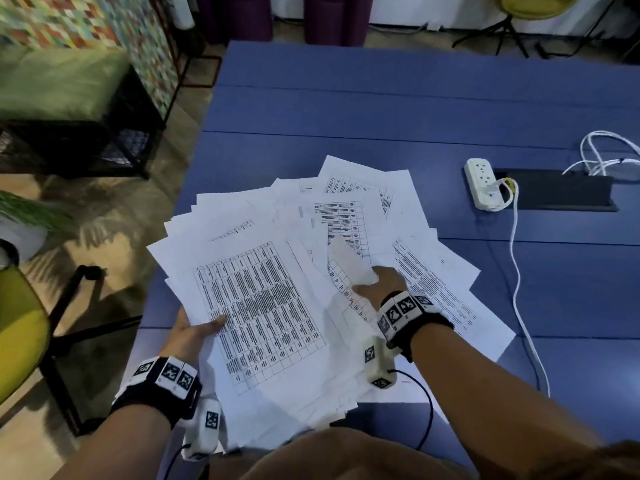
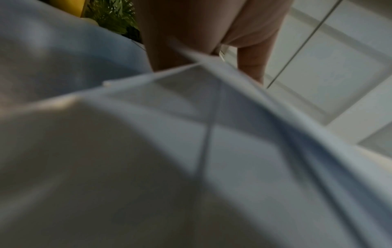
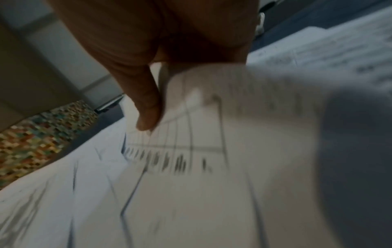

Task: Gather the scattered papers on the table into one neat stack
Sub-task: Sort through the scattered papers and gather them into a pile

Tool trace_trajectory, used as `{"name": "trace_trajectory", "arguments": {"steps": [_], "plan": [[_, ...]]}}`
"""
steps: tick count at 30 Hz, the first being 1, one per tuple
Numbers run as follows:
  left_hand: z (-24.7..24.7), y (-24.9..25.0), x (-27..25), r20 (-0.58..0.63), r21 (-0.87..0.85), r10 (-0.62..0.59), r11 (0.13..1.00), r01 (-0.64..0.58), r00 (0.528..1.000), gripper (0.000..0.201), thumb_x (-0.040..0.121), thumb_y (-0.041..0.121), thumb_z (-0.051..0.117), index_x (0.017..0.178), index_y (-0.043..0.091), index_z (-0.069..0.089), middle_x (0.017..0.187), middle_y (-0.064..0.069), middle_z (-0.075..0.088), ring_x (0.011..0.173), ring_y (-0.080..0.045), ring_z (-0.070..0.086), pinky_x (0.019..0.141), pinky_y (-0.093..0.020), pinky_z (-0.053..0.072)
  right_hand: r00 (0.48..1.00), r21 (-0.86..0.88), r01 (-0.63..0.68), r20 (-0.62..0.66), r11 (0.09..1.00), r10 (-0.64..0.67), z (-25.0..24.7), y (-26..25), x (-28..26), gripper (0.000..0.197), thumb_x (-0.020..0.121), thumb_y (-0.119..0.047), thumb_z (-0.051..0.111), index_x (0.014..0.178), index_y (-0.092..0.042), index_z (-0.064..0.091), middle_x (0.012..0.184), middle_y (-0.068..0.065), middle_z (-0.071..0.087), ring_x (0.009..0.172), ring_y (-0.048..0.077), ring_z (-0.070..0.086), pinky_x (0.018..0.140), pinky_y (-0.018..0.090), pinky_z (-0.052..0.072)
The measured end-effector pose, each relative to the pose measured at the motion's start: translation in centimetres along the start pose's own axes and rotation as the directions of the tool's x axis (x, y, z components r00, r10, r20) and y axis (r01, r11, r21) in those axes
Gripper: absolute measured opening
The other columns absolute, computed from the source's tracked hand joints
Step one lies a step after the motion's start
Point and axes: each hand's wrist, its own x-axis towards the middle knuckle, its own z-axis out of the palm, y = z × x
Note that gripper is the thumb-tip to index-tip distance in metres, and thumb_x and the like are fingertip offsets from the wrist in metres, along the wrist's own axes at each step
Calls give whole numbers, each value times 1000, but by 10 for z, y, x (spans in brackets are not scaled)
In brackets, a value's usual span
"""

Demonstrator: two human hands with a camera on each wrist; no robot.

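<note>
A loose fan of printed papers (image 1: 277,271) covers the near left part of the blue counter (image 1: 381,109), its lower sheets overhanging the near edge toward the person. The sheets overlap at different angles; most carry tables of small print, and the topmost table sheet (image 1: 259,313) runs its long axis from near left to far right, tilted slightly clockwise.

The left hand (image 1: 194,332) comes in from the lower left, off the counter's edge, and clamps the left margin of the raised bundle, thumb on top across the print and fingers out of sight beneath. The left wrist view shows blurred sheet edges (image 2: 212,117) crossing just below that hand (image 2: 201,33).

The right hand (image 1: 381,284) reaches in from the lower right over the middle of the spread, forearm angled inward, and pinches a curled-up sheet (image 1: 349,261) that stands above the pile. In the right wrist view the thumb (image 3: 146,104) presses on a gridded page (image 3: 201,151) bent beneath the palm.

To the right of the papers, well apart, a white power strip (image 1: 483,183) lies beside a dark cable slot (image 1: 561,195), its cord (image 1: 519,289) trailing toward the near edge. A yellow chair (image 1: 20,327) stands left of the counter.
</note>
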Motion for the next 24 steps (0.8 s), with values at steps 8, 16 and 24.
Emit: {"name": "trace_trajectory", "arguments": {"steps": [8, 16, 24], "plan": [[24, -2, -4, 65, -68, 1, 998, 3, 998, 61, 83, -12, 63, 134, 17, 48, 117, -1, 67, 112, -24, 61, 102, -42, 42, 858, -79, 191, -471, 978, -205, -112, -42, -19, 20, 86, -24, 64, 103, -14, 64, 90, 16, 66, 86, 32, 62, 72, 33, 50], [53, -17, 1, 144, -211, 0, 977, 31, 990, 109, 58, 4, 85, 150, 12, 28, 147, -7, 47, 132, -23, 47, 116, -46, 28, 580, 359, 694, -793, 624, -189, -153, -67, -56, 22, 87, -16, 59, 75, -32, 49, 69, -4, 58, 58, 19, 60, 48, 28, 47], [51, -19, 3, 127, -175, -30, 983, 52, 991, 126, 50, 15, 92, 154, 18, 20, 155, -1, 35, 137, -25, 41, 117, -48, 26, 873, 95, 97, -485, 991, -40, -110, 5, -1, 56, 76, -41, 75, 116, -9, 51, 119, 15, 54, 106, 31, 54, 87, 36, 43]]}}
